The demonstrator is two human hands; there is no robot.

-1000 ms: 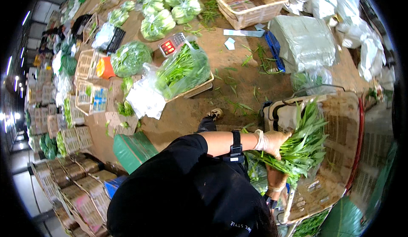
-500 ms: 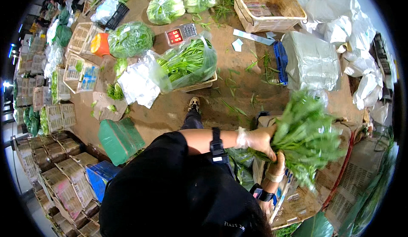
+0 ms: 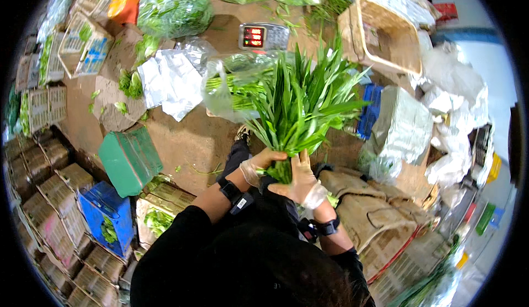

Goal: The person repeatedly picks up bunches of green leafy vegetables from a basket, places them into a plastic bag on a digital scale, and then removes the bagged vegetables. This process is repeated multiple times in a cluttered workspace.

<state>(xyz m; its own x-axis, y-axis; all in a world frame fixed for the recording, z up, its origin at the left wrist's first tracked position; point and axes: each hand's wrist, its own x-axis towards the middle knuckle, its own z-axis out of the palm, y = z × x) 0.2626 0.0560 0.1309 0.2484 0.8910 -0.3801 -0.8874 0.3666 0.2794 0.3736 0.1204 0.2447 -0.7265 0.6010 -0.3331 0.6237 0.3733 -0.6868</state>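
Note:
A large bunch of water spinach (image 3: 308,97), long narrow leaves fanned upward and away, stands in front of my body. My left hand (image 3: 262,162) is closed round its stems from the left. From the right, my right hand (image 3: 299,179) wraps the same stems, slightly lower, with fingers pointing up. Stem ends show between the two palms. Just beyond, an open clear plastic bag (image 3: 217,89) of similar greens lies on its side, partly hidden by the leaves. A digital scale (image 3: 264,36) with a lit red display sits behind the bag.
White paper sheets (image 3: 171,81) lie left of the bag. A green box (image 3: 130,161) and a blue crate (image 3: 104,219) stand at the left. At the right are a wicker-coloured crate (image 3: 386,37), a wrapped grey bale (image 3: 399,122), a blue basket (image 3: 369,111) and stacked crates (image 3: 380,219).
Both hands have brought the water spinach from the crates at the right to the middle, before the bag. The leaves now point away from me, and the view has turned.

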